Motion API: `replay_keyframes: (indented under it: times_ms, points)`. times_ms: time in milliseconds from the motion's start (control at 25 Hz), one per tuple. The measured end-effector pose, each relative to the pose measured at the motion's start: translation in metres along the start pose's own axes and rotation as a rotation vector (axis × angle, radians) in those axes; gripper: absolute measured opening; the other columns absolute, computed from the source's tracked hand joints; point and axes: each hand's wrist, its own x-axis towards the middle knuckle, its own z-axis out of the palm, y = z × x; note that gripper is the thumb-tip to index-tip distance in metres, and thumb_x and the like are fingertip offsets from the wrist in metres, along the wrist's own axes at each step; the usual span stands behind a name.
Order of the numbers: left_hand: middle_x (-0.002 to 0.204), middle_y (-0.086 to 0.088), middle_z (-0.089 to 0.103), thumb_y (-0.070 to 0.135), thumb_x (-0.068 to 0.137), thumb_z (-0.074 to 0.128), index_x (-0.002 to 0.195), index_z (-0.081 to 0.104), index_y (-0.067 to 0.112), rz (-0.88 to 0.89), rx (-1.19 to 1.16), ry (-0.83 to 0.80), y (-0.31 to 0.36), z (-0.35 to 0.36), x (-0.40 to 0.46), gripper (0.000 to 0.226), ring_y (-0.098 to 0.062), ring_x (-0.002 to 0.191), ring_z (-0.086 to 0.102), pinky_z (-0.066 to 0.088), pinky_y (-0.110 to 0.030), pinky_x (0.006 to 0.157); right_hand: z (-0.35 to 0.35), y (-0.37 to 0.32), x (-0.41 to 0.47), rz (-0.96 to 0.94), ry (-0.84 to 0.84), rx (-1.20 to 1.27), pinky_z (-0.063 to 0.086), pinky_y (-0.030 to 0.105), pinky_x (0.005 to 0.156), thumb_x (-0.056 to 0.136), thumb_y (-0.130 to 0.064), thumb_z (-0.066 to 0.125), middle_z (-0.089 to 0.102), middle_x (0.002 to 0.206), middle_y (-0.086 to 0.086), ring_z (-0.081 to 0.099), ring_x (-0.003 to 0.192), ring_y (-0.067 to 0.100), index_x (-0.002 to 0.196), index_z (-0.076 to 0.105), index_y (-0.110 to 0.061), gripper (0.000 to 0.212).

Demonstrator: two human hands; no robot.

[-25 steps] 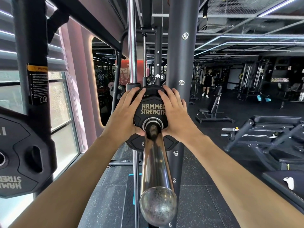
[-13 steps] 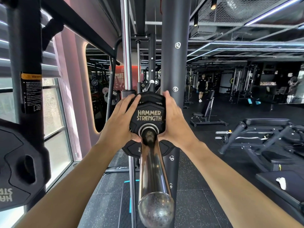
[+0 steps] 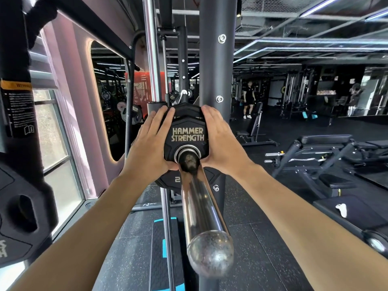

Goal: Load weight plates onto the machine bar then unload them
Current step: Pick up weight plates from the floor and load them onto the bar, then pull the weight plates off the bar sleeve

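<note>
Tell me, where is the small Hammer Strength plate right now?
In the head view's centre, the small plate sits on the chrome bar, between the left hand and right hand, in front of a larger plate.

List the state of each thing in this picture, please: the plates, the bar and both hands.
Small plate: on the bar, held at both edges.
Big plate: on the bar, behind the small plate.
Bar: loaded, near end bare.
Left hand: fingers straight, on the small plate.
Right hand: the same.
</note>
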Motion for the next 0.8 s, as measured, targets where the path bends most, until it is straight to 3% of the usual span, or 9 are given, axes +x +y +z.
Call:
replay_keyframes:
  times_ms: [160,240,360,480,600,680,720,800]
  points:
    - [0.168,0.004,0.001,0.047,0.065,0.087,0.160,-0.005,0.023,-0.071,0.054,0.048,0.011,0.004,-0.014,0.134,-0.022,0.155,0.003,0.017,-0.051,0.123,-0.009,-0.003,-0.006,-0.004,-0.051,-0.021,0.020,0.049,0.122,0.054,-0.051,0.094,0.009,0.167,0.006,0.005,0.155,0.021,0.158,0.006,-0.007,0.143]
    - [0.165,-0.004,0.017,0.050,0.064,0.086,0.158,0.002,0.018,-0.270,0.033,0.146,0.020,0.015,-0.034,0.130,-0.027,0.152,0.018,0.023,-0.051,0.121,-0.021,-0.003,-0.023,0.026,-0.055,0.029,0.021,0.048,0.123,0.064,-0.052,0.088,0.006,0.168,0.002,0.005,0.155,0.018,0.159,0.007,-0.009,0.132]
    - [0.144,-0.021,0.044,0.042,0.082,0.073,0.148,0.028,0.006,-0.624,-0.004,0.136,0.046,0.040,-0.068,0.087,-0.039,0.133,0.042,0.036,-0.056,0.112,-0.040,0.013,-0.064,0.075,-0.024,0.062,0.031,0.044,0.119,0.083,-0.052,0.072,0.012,0.167,-0.003,0.017,0.152,0.015,0.159,0.014,-0.013,0.104]
    - [0.134,-0.027,0.056,0.043,0.100,0.051,0.135,0.051,0.001,-0.714,-0.006,-0.056,0.117,0.060,-0.089,0.055,-0.042,0.125,0.051,0.037,-0.046,0.108,-0.062,0.050,-0.114,0.087,-0.051,0.026,0.042,0.039,0.108,0.092,-0.054,0.061,0.025,0.163,-0.004,0.032,0.146,0.015,0.157,0.025,-0.016,0.084]
    - [0.107,-0.022,0.069,0.055,0.098,0.043,0.111,0.067,0.005,-0.568,0.178,-0.135,0.195,0.070,-0.094,0.056,-0.042,0.102,0.064,0.048,-0.044,0.085,-0.079,0.096,-0.171,0.111,-0.101,-0.018,0.046,0.038,0.100,0.095,-0.057,0.053,0.035,0.157,-0.002,0.039,0.142,0.017,0.153,0.035,-0.016,0.073]
    - [0.100,-0.018,0.071,0.056,0.093,0.041,0.108,0.068,0.006,-0.369,0.189,-0.089,0.227,0.084,-0.097,0.058,-0.040,0.090,0.068,0.053,-0.043,0.074,-0.090,0.124,-0.203,0.114,-0.110,-0.055,0.049,0.039,0.097,0.095,-0.061,0.046,0.042,0.153,0.001,0.042,0.140,0.018,0.150,0.041,-0.015,0.072]
    - [0.104,-0.016,0.071,0.056,0.090,0.041,0.111,0.068,0.006,-0.273,0.174,-0.055,0.237,0.093,-0.097,0.061,-0.039,0.091,0.069,0.055,-0.043,0.074,-0.094,0.137,-0.216,0.121,-0.111,-0.067,0.051,0.040,0.095,0.094,-0.062,0.043,0.045,0.150,0.003,0.043,0.139,0.019,0.148,0.043,-0.014,0.073]
    - [0.121,-0.014,0.068,0.056,0.090,0.044,0.123,0.065,0.004,-0.134,0.142,-0.038,0.259,0.114,-0.092,0.066,-0.036,0.107,0.066,0.054,-0.046,0.089,-0.107,0.167,-0.240,0.152,-0.117,-0.078,0.051,0.040,0.096,0.093,-0.065,0.038,0.047,0.149,0.004,0.041,0.142,0.019,0.146,0.046,-0.013,0.075]
